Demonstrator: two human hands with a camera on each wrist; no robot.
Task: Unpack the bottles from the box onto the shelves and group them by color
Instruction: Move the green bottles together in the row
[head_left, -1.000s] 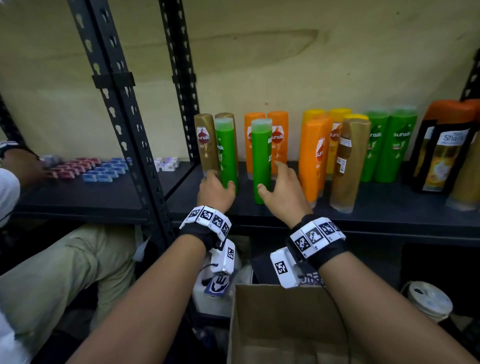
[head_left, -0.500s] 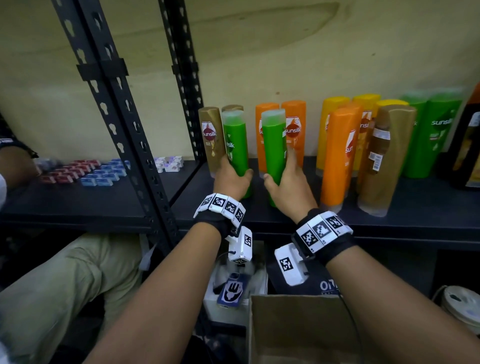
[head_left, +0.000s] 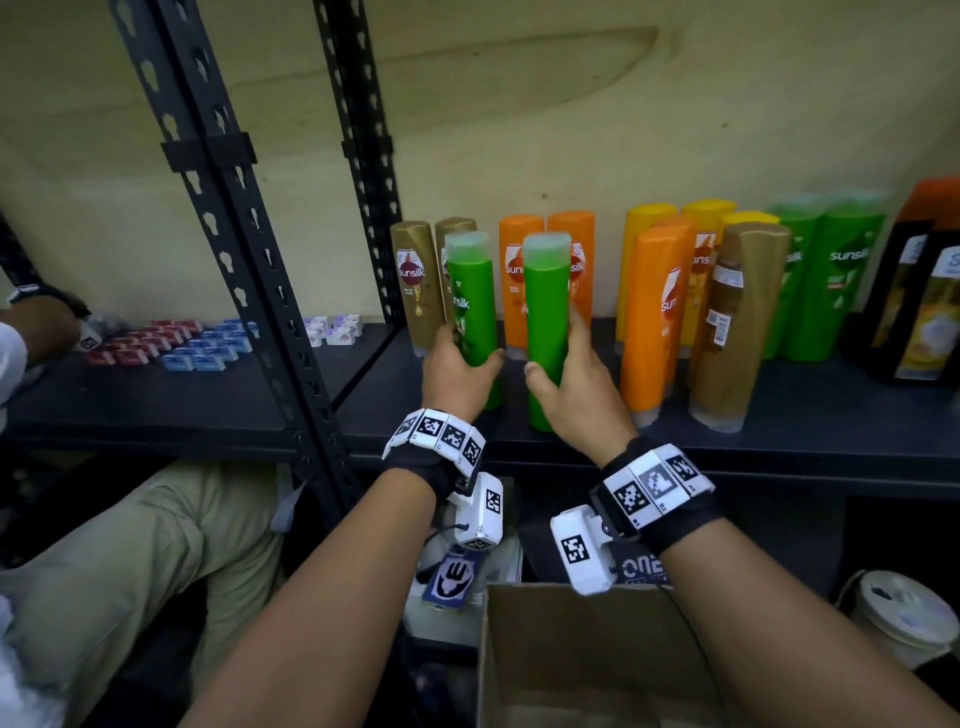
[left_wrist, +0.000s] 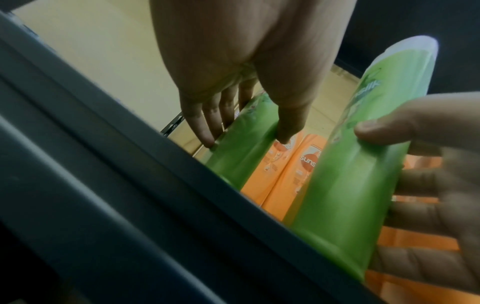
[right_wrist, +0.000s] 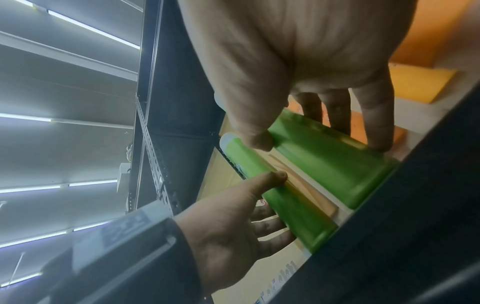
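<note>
Standing on the dark shelf (head_left: 675, 441), two green bottles are upright near its front edge, well left of the green pair (head_left: 826, 291) at the back right. The left hand (head_left: 457, 374) wraps its fingers round the left green bottle (head_left: 470, 306); the right hand (head_left: 571, 384) grips the right green bottle (head_left: 545, 312). Their likely home lies rightward, so the right hand is nearer.

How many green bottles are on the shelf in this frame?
4. One in the left hand, one in the right hand, both toward the shelf's front left; two green bottles stand together at the back right. More may be hidden behind.
</note>
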